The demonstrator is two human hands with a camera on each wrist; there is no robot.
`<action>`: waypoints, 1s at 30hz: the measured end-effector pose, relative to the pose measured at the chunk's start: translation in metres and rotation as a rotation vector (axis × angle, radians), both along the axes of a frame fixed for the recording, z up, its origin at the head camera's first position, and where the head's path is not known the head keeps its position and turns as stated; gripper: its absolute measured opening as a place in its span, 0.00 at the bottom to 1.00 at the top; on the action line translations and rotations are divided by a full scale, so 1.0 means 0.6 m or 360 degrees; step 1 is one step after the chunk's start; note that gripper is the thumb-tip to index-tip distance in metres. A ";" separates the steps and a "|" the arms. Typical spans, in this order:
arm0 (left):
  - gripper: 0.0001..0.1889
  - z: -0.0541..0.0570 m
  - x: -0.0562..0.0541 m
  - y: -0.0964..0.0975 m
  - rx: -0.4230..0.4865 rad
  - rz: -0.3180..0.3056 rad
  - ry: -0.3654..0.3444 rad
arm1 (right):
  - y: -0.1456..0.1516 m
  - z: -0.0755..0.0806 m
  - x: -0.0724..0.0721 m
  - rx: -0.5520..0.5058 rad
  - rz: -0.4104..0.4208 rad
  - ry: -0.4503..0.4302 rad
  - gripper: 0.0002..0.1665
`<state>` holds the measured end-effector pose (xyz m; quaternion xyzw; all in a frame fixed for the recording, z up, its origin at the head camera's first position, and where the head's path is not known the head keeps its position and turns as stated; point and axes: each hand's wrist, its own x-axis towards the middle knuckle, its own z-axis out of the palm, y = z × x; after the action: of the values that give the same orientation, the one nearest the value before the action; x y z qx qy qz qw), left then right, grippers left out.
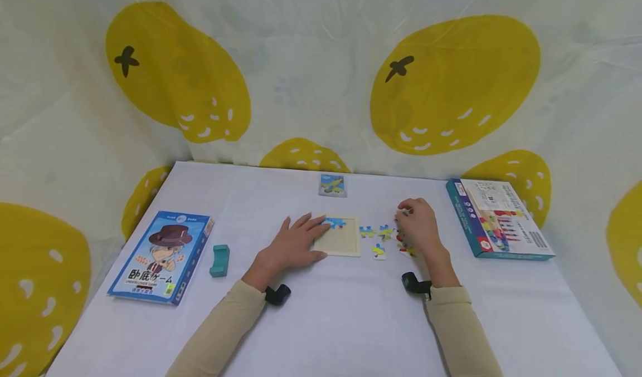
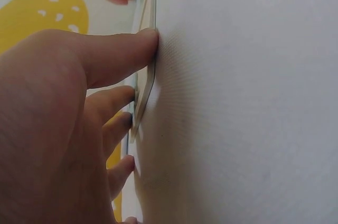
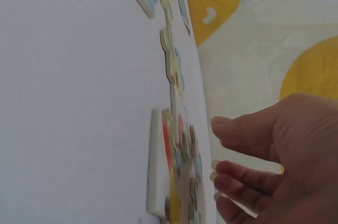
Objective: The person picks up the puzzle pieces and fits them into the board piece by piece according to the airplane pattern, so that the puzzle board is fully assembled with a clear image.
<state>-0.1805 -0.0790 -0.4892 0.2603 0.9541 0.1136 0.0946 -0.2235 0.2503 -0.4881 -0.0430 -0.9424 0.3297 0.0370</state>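
Wood tray (image 1: 346, 246) sits flat nr ctr of the head view, w/ a few joined blue puzzle pcs (image 1: 337, 222) along its top edge; rest of its floor shows bare. Person's L hand (image 1: 297, 244) lies over the tray's left side, fingers spread wide & fairly straight, thumb on the near edge; nothing gripped.

R hand (image 1: 420, 228) is right of ctr, over/beside a cluster of loose pcs (image 1: 407, 252); fingers bent, thumb close to the index. Can't tell if a pc is btwn the tips; R wrist view hides it. More loose pcs (image 1: 368, 231) lie btwn tray & R hand, incl. a yellow/blue/white one (image 1: 379, 251) just below.

Upper ctr: small pic card (image 1: 333, 186) w/ a yellow plane. Left: blue game box (image 1: 165, 254), w/ teal block (image 1: 219, 260) nr its right side. Right: another box (image 1: 501, 218), lying flat on the white tabletop (image 1: 331, 321).
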 end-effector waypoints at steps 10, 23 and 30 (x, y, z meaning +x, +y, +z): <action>0.38 0.001 0.003 -0.003 0.0025 0.0001 0.0001 | 0.005 -0.007 0.010 -0.0008 -0.0052 -0.0093 0.18; 0.38 0.001 0.004 0.000 0.0030 0.0002 -0.0016 | 0.007 0.000 0.011 -0.0140 -0.0124 -0.0090 0.20; 0.38 0.003 0.004 0.000 0.0028 0.0000 -0.0027 | 0.002 -0.002 0.008 -0.0254 -0.0149 -0.0069 0.17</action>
<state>-0.1782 -0.0792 -0.4877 0.2603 0.9522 0.1241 0.1005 -0.2188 0.2518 -0.4892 -0.0970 -0.9106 0.4007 0.0284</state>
